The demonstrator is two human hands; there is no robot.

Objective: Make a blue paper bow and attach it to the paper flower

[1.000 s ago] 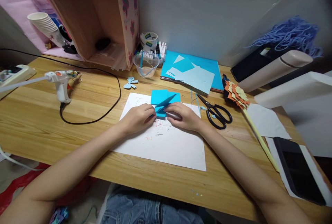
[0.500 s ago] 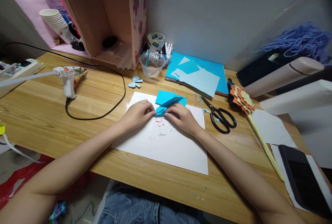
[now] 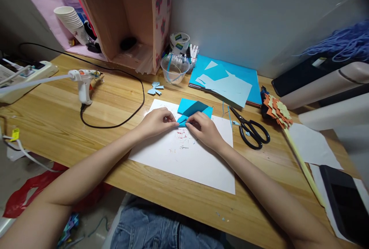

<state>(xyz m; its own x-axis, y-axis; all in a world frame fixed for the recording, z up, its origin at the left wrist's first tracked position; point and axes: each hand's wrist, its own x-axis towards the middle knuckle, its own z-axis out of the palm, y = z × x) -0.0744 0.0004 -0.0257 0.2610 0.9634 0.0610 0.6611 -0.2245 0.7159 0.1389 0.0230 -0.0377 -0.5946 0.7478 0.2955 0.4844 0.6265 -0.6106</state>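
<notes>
Blue paper (image 3: 196, 107), folded and layered, lies near the far edge of a white sheet (image 3: 184, 164) on the desk (image 3: 95, 149), directly between the two hands. It looks very light and fairly crisp, stiff enough for its sloping flap (image 3: 190, 108) to rise off the layers beneath, yet thin enough to crease or tear if tugged. The left hand (image 3: 158, 121) has thumb and forefinger pinched on the near left corner; the right hand (image 3: 206, 129) has its fingers closed on the near edge a little to the right, the two sets of fingertips near each other but apart. How many layers each pinch takes in is too small to tell.

Such paper probably handles best by the folded near edge, where doubled layers should resist bending; gripping the raised flap would likely leave unwanted dents. The smooth sheet beneath may let it slide.
</notes>
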